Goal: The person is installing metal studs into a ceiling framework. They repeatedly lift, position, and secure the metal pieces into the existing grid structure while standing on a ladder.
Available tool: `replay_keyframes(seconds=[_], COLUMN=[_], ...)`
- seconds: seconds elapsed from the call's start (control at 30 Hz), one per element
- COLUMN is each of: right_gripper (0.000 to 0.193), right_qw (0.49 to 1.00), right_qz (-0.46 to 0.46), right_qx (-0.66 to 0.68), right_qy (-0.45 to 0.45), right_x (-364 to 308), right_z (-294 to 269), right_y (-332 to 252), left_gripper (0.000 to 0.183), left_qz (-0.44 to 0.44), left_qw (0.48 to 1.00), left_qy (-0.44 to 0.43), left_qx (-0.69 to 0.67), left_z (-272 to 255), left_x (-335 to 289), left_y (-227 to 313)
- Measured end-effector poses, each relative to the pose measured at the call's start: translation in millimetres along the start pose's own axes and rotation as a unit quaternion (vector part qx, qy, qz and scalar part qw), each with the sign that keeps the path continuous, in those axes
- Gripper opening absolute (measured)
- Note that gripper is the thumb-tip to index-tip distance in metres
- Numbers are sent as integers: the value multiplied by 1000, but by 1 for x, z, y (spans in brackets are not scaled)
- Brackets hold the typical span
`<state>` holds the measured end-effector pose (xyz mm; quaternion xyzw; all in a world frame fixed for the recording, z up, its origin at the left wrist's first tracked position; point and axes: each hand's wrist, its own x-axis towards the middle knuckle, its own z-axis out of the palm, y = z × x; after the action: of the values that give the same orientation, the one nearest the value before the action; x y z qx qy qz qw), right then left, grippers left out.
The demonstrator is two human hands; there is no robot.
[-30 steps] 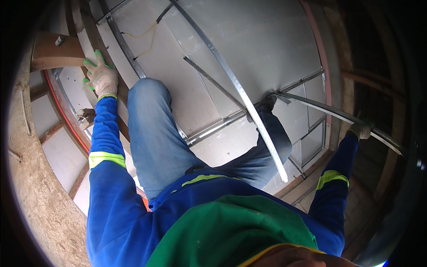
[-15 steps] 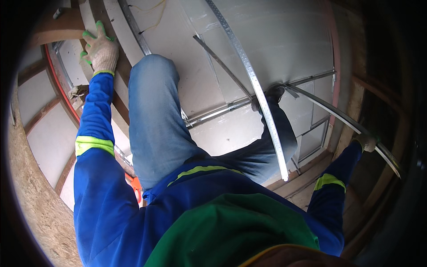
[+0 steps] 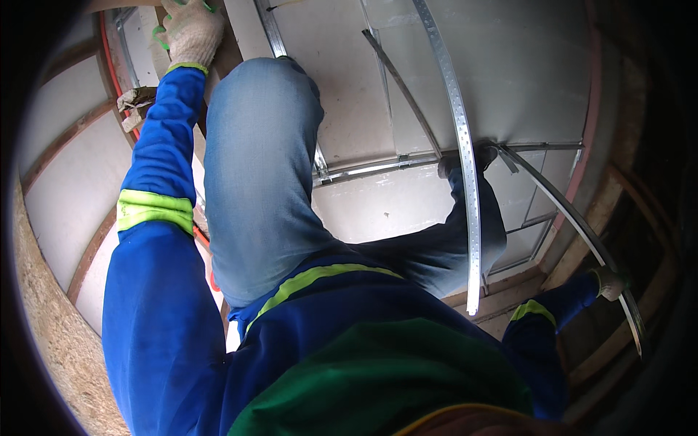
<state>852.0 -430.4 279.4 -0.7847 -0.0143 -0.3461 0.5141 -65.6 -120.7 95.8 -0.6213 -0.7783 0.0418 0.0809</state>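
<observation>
My left hand, in a knitted white glove with green fingertips, lies against a wooden beam at the upper left. Its fingers are apart, and the topmost ones run close to the picture's edge. Out at the right, my gloved right hand is closed around a long thin metal channel, near its closer end. The channel slants away from there toward my right foot, where its far end meets other metal pieces. A perforated metal strip runs lengthwise between my hands, in front of my right leg, touched by neither hand.
Pale ceiling boards lie below me, crossed by a metal rail. Another loose metal bar slants toward my right foot. At the left are a red hose and wooden battens; dark timbers stand at the right.
The whole view has shifted, putting my left hand nearer the top edge. My right hand and the near end of the metal channel sit lower; both hands keep their contacts.
</observation>
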Motion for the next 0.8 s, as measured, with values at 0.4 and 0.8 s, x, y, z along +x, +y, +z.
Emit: replay_keyframes(seconds=[0.4,0.8], right_gripper=[24,57], right_qw=[614,642], right_qz=[-485,-430], right_qx=[-621,-631], right_qy=[-50,-61], right_x=[55,87], right_z=[-18,-29], right_y=[10,14], left_gripper=[78,75], left_qz=[53,68], left_qw=[997,997], left_qy=[58,41], left_qx=[7,-19], left_z=[81,72], left_x=[34,29], left_y=[-52,-44])
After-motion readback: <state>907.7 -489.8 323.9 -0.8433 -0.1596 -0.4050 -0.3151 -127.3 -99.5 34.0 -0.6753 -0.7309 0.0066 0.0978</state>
